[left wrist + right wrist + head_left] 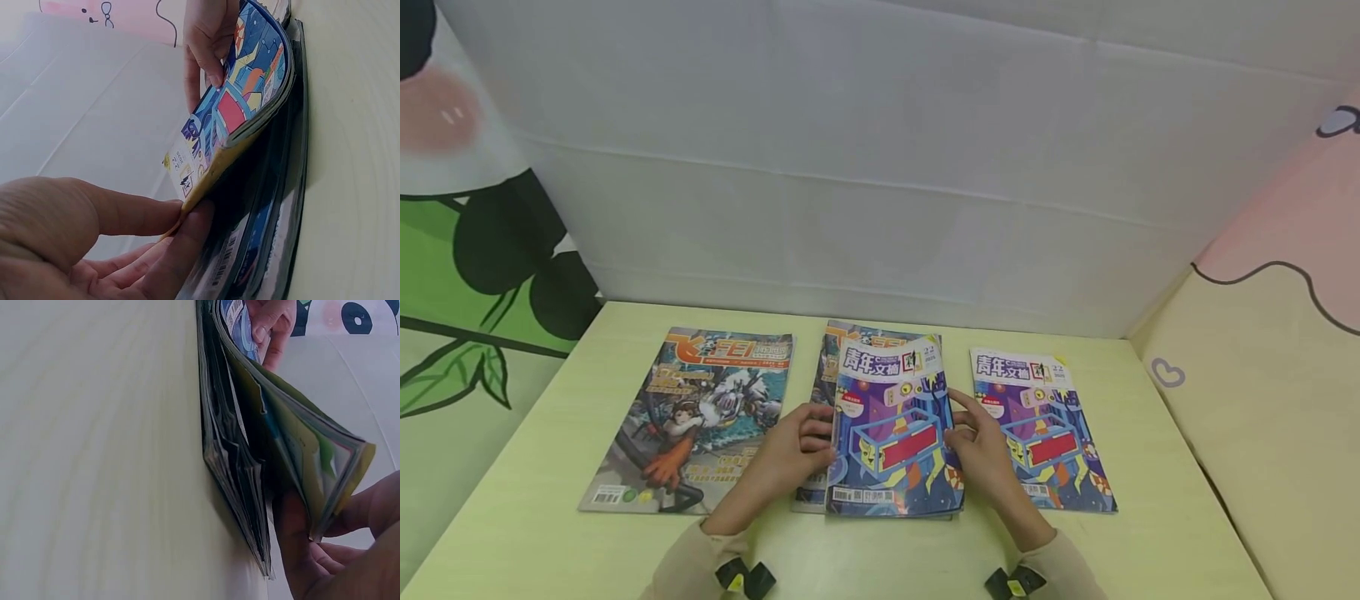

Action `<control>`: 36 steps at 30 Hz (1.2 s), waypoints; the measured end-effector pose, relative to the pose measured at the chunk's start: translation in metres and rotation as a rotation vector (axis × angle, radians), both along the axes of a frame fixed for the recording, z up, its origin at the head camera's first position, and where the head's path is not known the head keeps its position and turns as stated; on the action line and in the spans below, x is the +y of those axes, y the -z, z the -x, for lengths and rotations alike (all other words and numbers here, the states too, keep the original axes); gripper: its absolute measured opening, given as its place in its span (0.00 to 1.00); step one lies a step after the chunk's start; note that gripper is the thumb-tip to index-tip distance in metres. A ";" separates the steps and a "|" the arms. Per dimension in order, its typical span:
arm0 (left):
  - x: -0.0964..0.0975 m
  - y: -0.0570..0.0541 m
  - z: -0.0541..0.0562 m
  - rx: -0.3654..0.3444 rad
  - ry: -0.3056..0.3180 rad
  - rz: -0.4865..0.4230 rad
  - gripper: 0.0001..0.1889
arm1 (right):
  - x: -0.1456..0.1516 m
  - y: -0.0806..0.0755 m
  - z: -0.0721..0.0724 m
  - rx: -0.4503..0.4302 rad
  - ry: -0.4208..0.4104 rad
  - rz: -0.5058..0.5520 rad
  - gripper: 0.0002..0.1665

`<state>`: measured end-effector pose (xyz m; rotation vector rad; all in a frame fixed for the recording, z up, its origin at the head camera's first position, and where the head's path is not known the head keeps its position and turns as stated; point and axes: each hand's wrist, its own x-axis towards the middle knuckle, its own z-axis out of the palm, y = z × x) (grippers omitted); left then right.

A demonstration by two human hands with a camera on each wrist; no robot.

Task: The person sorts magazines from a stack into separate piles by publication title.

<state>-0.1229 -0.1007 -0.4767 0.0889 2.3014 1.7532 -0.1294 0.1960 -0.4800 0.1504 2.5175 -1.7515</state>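
A purple-and-blue magazine lies tilted over a grey magazine with orange lettering in the middle of the table. My left hand pinches its left edge between thumb and fingers; in the left wrist view that edge is raised off the stack. Its right edge is pinched by my right hand. In the right wrist view, the loose pages fan slightly between thumb and fingers. Below them, the darker magazines rest on the table. Most of the grey cover is hidden.
To the left lies another grey magazine with orange lettering. A second purple-and-blue magazine lies at the right, partly behind my right hand. The pale yellow table meets a white backdrop at the back.
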 end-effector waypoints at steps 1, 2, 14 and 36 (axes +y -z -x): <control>0.000 0.000 0.000 0.001 -0.004 0.002 0.30 | 0.000 0.000 0.000 -0.001 0.000 0.004 0.36; 0.001 0.001 0.000 0.002 -0.007 0.004 0.30 | 0.001 -0.001 0.000 0.000 0.000 0.008 0.36; 0.004 0.000 0.001 0.040 -0.017 0.000 0.31 | 0.006 -0.009 0.001 0.019 0.020 0.058 0.37; 0.045 0.000 0.001 0.053 0.103 -0.238 0.33 | 0.068 -0.008 -0.003 -0.035 0.029 0.104 0.39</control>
